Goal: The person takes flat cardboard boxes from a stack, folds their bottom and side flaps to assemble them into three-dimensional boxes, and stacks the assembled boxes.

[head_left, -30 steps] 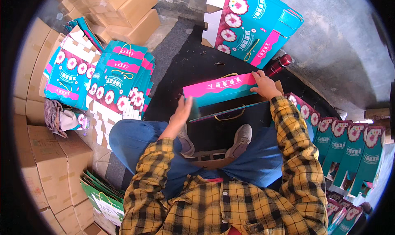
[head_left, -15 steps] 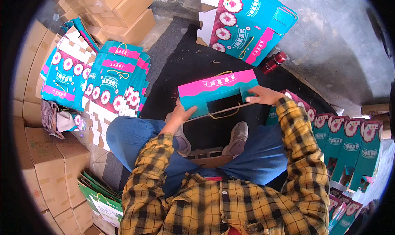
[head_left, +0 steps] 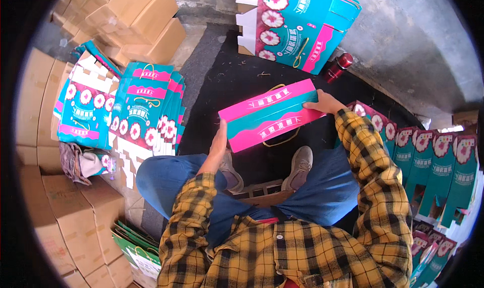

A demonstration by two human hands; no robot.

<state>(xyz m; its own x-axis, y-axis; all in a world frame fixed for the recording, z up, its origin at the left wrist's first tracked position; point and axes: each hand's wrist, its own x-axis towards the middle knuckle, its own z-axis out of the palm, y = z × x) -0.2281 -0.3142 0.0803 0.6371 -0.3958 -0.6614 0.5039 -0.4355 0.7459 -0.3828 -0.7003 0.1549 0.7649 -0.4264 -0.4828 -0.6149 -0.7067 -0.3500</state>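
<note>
Holding the pink-and-teal carton (head_left: 272,115) over the black mat (head_left: 214,83), just beyond the shoes (head_left: 301,161). Gripping its right end in the right hand (head_left: 326,104), with the thumb (head_left: 310,105) over the top; resting the left hand (head_left: 218,142) along the left end, pointing forward, perhaps flat-palmed, though hard to tell from above. Reaching out past bent knees (head_left: 157,174) in checked sleeves (head_left: 367,149).

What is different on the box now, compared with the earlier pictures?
The near pink panel of the box has turned up into view, and the dark opening is covered. The left grip and right grip remain at its ends; the red flask stayed put.
</note>
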